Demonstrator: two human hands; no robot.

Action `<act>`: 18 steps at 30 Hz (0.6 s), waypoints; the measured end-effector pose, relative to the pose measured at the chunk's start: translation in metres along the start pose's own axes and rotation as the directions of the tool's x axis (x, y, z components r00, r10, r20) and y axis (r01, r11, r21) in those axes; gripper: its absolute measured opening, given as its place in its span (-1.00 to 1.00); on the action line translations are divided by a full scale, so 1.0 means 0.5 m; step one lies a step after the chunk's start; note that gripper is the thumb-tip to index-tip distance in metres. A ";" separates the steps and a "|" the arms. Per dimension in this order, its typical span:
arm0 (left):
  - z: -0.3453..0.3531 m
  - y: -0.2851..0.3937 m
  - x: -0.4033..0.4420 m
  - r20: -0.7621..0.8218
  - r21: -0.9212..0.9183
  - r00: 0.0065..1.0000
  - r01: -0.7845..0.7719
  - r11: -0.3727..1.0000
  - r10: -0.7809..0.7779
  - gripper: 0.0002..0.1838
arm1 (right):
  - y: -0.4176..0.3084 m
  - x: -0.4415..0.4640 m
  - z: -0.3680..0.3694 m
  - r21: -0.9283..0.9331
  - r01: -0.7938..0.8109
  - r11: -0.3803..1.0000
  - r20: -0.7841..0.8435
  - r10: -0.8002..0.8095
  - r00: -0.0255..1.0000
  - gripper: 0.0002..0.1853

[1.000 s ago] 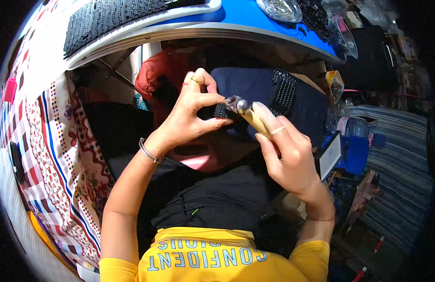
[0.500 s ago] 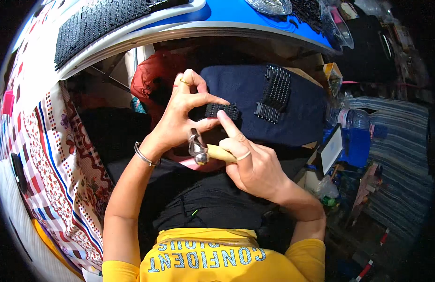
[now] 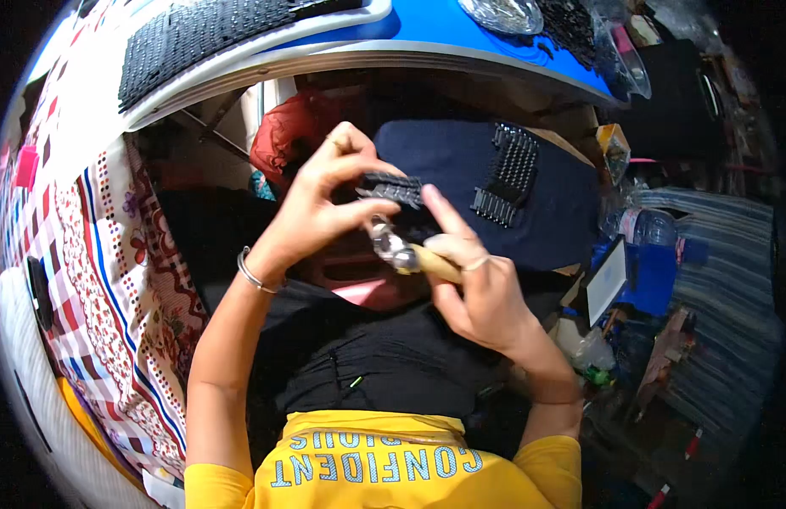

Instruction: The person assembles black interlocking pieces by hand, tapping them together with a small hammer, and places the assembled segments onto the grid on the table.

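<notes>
Between the thumb and fingers of my left hand [image 3: 329, 191] is a small black block of linked pieces [image 3: 391, 190], held up over my lap. My right hand [image 3: 478, 288] grips a hammer by its pale wooden handle [image 3: 438, 265]. The metal hammer head [image 3: 393, 248] points left, just below the block. My right index finger is stretched out, its tip at the block's right end; whether it touches I cannot tell. Beyond my hands, a longer black linked strip [image 3: 510, 174] lies on a dark blue cloth-covered surface [image 3: 444, 153].
A blue table [image 3: 435, 25] curves across the top, with a white tray [image 3: 266, 38] of black linked strips and a clear plastic bag [image 3: 503, 13]. To the right stand a bottle of blue liquid [image 3: 648, 263] and a white-screened device [image 3: 603, 284]. Patterned cloth [image 3: 113, 280] hangs at left.
The block has tilted in my left hand and shows another side. My right index finger has shifted to its right end, and the hammer has moved slightly right and turned.
</notes>
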State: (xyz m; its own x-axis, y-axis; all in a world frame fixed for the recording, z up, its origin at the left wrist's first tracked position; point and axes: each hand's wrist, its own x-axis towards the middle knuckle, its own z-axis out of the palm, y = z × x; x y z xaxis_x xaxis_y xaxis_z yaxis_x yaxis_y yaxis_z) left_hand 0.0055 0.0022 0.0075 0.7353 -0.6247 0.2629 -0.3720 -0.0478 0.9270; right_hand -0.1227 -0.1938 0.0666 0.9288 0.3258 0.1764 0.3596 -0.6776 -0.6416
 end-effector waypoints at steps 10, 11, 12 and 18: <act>-0.095 -0.154 -0.073 -0.191 -0.480 0.781 0.454 0.750 -0.595 -0.75 | 0.049 -0.090 -0.024 0.331 -0.142 0.933 -0.204 0.218 0.954 -0.60; -0.101 -0.179 -0.072 -0.214 -0.417 0.752 0.507 0.754 -0.624 -0.74 | 0.054 -0.096 -0.023 0.346 -0.159 0.924 -0.209 0.242 0.948 -0.59; -0.104 -0.208 -0.072 -0.237 -0.355 0.722 0.558 0.750 -0.650 -0.73 | 0.057 -0.102 -0.021 0.360 -0.179 0.916 -0.213 0.267 0.940 -0.59; -0.088 -0.435 -0.084 -0.165 0.092 0.704 0.708 0.700 -0.690 -0.67 | 0.076 -0.133 -0.019 0.374 -0.228 0.899 -0.202 0.319 0.926 -0.54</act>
State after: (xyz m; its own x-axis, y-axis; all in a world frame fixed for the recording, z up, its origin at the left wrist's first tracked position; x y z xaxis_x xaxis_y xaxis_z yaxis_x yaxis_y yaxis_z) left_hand 0.0806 0.0732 -0.1936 0.8683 -0.2784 -0.4107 0.2080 -0.5472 0.8107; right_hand -0.1699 -0.2477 0.0376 0.9928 -0.0481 0.1097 0.0779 -0.4367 -0.8962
